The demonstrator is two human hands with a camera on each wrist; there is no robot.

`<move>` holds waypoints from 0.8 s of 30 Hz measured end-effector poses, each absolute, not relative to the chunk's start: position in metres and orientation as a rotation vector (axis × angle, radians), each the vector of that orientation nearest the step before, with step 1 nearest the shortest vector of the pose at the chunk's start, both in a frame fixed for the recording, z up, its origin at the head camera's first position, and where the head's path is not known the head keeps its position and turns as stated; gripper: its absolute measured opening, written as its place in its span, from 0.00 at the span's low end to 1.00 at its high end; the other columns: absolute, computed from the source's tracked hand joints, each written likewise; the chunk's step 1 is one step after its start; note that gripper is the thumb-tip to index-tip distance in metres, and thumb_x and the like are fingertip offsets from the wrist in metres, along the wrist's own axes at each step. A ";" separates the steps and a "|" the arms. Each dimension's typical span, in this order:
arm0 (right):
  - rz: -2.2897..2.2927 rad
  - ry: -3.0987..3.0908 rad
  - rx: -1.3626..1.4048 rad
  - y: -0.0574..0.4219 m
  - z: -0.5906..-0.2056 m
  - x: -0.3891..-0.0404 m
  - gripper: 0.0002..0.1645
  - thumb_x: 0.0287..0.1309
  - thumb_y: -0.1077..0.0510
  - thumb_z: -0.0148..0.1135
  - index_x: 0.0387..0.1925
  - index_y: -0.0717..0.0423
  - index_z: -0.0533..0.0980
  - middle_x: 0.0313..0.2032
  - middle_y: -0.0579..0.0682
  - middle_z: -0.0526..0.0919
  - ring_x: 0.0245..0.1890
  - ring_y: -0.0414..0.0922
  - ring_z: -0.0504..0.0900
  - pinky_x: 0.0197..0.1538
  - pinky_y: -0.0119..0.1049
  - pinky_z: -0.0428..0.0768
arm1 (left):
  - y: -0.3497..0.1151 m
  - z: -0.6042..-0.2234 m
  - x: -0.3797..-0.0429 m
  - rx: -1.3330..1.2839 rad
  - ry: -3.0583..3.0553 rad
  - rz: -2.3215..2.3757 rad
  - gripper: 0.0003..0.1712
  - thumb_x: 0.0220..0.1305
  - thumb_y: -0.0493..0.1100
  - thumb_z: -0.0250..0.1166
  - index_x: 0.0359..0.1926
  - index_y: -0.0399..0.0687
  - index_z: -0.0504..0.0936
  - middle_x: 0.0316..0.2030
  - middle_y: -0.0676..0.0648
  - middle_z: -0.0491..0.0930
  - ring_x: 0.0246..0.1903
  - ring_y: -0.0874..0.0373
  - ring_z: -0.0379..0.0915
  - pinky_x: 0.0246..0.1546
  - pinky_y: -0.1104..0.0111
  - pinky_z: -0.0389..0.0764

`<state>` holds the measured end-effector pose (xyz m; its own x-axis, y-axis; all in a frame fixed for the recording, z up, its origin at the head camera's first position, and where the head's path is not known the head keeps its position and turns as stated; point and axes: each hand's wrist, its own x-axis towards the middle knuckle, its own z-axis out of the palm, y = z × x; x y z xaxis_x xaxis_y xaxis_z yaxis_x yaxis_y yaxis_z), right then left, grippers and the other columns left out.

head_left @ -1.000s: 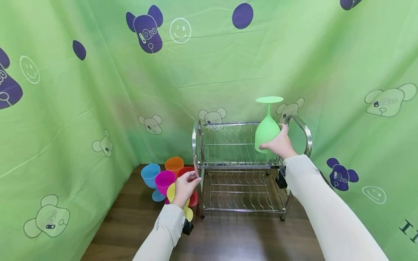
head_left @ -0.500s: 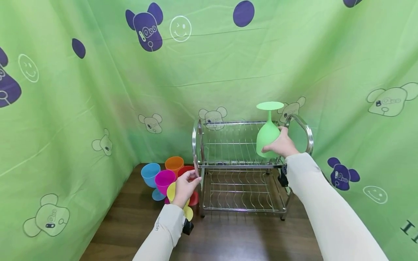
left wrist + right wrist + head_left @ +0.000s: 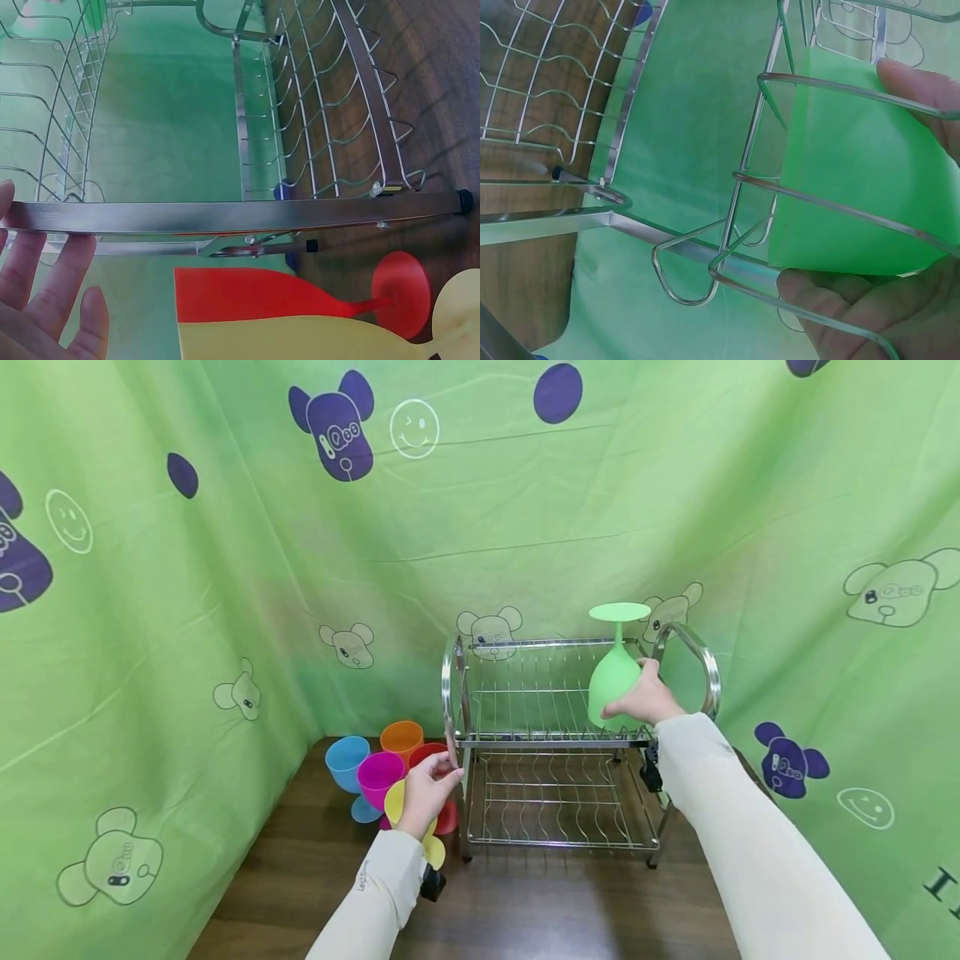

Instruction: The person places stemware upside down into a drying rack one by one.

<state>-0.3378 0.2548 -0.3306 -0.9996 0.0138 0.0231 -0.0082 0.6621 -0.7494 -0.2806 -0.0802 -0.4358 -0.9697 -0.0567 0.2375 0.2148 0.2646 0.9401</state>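
Observation:
My right hand [image 3: 647, 697] grips the bowl of a light green goblet [image 3: 611, 681]. The goblet is upside down, its foot on top and its rim low in the upper tier of a metal two-tier dish rack [image 3: 555, 744], near the right end. In the right wrist view, fingers and thumb span the green bowl [image 3: 855, 172], and its rim lies right at the basket wires. At the rack's left side, my left hand [image 3: 426, 792] holds the flat metal upright [image 3: 187, 216], fingers behind it and thumb at its near edge.
Left of the rack, goblets stand upright close together: blue [image 3: 347, 762], orange [image 3: 402, 739], magenta [image 3: 381, 781], red [image 3: 240, 292] and yellow [image 3: 285, 341]. My left hand partly covers the yellow and red ones. A curved handle [image 3: 708, 668] rises at the rack's right. Green patterned cloth [image 3: 375, 543] hangs behind.
My right hand has lowered the green goblet into the rack's upper tier, shifting very slightly right. The left hand stays on the rack's upright.

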 end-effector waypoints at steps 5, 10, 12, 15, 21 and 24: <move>1.293 -2.848 -0.037 0.256 -0.330 -0.337 0.74 0.36 0.58 0.75 0.69 0.69 0.29 0.59 0.84 0.56 0.57 0.75 0.62 0.58 0.66 0.64 | -0.080 -0.434 -0.279 -0.147 -2.310 -1.778 0.16 0.59 0.33 0.66 0.47 0.28 0.79 0.37 0.35 0.82 0.38 0.43 0.81 0.42 0.59 0.82; 1.300 -2.860 -0.069 0.257 -0.328 -0.335 0.74 0.37 0.60 0.74 0.68 0.69 0.28 0.59 0.84 0.55 0.57 0.75 0.61 0.59 0.66 0.63 | -0.080 -0.432 -0.279 -0.152 -2.321 -1.761 0.15 0.58 0.33 0.66 0.46 0.28 0.80 0.37 0.35 0.82 0.38 0.43 0.81 0.41 0.59 0.82; 1.296 -2.866 -0.076 0.257 -0.327 -0.334 0.73 0.37 0.60 0.74 0.68 0.70 0.28 0.59 0.84 0.54 0.57 0.76 0.61 0.59 0.66 0.63 | -0.080 -0.432 -0.279 -0.143 -2.331 -1.756 0.15 0.59 0.33 0.66 0.46 0.29 0.80 0.37 0.36 0.82 0.38 0.43 0.81 0.41 0.60 0.82; 1.282 -2.883 -0.081 0.257 -0.325 -0.332 0.72 0.37 0.61 0.73 0.67 0.73 0.29 0.59 0.85 0.53 0.57 0.76 0.60 0.59 0.66 0.62 | -0.081 -0.431 -0.279 -0.141 -2.345 -1.750 0.15 0.59 0.33 0.66 0.46 0.30 0.80 0.38 0.36 0.82 0.38 0.44 0.80 0.41 0.60 0.82; 1.221 -2.880 -0.066 0.255 -0.322 -0.327 0.70 0.38 0.63 0.72 0.67 0.76 0.30 0.59 0.85 0.54 0.57 0.76 0.61 0.59 0.66 0.62 | -0.083 -0.429 -0.276 -0.155 -2.359 -1.744 0.14 0.59 0.33 0.66 0.47 0.31 0.80 0.39 0.36 0.82 0.39 0.43 0.80 0.42 0.60 0.82; 1.173 -2.852 -0.045 0.253 -0.320 -0.320 0.68 0.39 0.64 0.71 0.67 0.78 0.32 0.59 0.84 0.54 0.57 0.76 0.61 0.59 0.66 0.63 | -0.087 -0.429 -0.274 -0.199 -2.360 -1.699 0.15 0.59 0.33 0.66 0.47 0.30 0.80 0.38 0.35 0.82 0.37 0.43 0.81 0.40 0.60 0.82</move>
